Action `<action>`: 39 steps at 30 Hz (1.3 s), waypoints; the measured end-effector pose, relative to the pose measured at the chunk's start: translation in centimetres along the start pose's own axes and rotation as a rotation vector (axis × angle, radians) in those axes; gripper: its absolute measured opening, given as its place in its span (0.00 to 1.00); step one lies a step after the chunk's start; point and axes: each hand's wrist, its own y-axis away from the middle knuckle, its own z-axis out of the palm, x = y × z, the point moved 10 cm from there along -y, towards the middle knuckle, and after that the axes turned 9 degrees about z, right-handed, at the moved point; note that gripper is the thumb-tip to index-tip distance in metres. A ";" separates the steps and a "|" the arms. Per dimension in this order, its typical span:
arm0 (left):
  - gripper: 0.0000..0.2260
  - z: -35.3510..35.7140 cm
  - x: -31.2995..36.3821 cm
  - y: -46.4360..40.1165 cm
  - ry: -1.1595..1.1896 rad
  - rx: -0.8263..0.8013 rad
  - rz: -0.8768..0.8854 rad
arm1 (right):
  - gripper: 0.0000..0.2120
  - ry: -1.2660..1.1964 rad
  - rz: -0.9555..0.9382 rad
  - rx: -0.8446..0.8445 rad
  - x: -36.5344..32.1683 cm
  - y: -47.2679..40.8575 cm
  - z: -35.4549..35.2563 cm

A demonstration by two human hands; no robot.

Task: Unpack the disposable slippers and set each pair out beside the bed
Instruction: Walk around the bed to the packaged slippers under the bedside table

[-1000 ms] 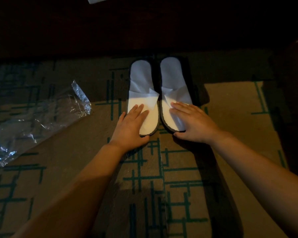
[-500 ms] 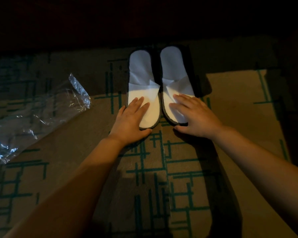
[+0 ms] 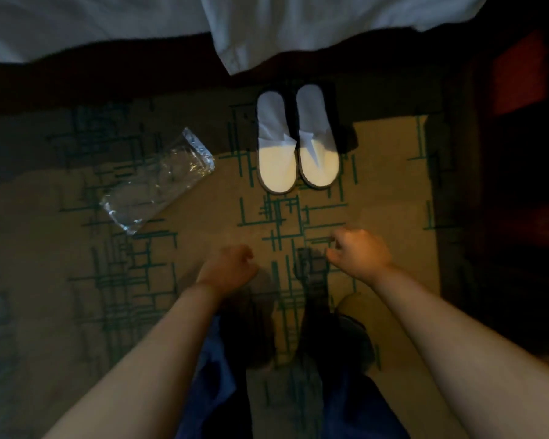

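Note:
A pair of white disposable slippers lies side by side on the patterned carpet, the left slipper and the right slipper, heels toward the bed, toes toward me. White bedding hangs just beyond them. An empty clear plastic wrapper lies on the carpet to the left of the pair. My left hand and my right hand hover over the carpet well short of the slippers. Both hands hold nothing, with fingers loosely curled.
The dark bed base runs across the top of the view. A dark piece of furniture with a red panel stands at the right. My legs in blue trousers are at the bottom, above the green-lined carpet.
Both hands have lifted off the slippers' toes and drawn back toward me. The view has risen and pulled away, so the bedding now shows. The slippers stay in place.

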 end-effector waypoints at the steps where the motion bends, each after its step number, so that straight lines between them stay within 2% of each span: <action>1: 0.10 -0.4 0.2 3.1 0.033 -0.038 -0.043 | 0.16 -0.033 0.044 -0.045 -0.1 2.5 -0.8; 7: 0.14 -5.2 4.9 20.7 0.163 -0.091 -0.147 | 0.16 -0.189 0.220 -0.226 -2.4 17.0 -7.7; 10: 0.14 -10.5 7.3 28.8 0.241 0.012 -0.186 | 0.16 -0.246 0.238 -0.265 -5.2 23.4 -12.9; 14: 0.14 -17.5 9.8 38.9 0.322 0.194 -0.186 | 0.14 -0.291 0.219 -0.199 -9.2 30.6 -20.0; 21: 0.14 -22.8 8.8 51.4 0.475 0.417 -0.189 | 0.16 -0.346 0.147 -0.124 -13.3 37.9 -24.6; 24: 0.15 -21.8 6.3 56.2 0.598 0.547 -0.245 | 0.18 -0.329 0.091 -0.087 -15.1 39.1 -24.9; 30: 0.13 -14.3 1.2 63.6 0.889 0.801 -0.506 | 0.19 -0.183 -0.089 -0.177 -21.0 39.8 -22.3; 33: 0.12 -9.6 -0.2 65.7 1.060 0.915 -0.644 | 0.20 -0.049 -0.160 -0.224 -24.3 40.0 -20.4; 37: 0.12 -3.9 -2.6 67.4 1.234 1.048 -0.801 | 0.18 -0.003 -0.200 -0.252 -28.5 40.1 -17.7; 39: 0.12 -1.8 -4.0 67.3 1.313 1.052 -0.838 | 0.17 0.037 -0.217 -0.292 -31.1 40.1 -16.1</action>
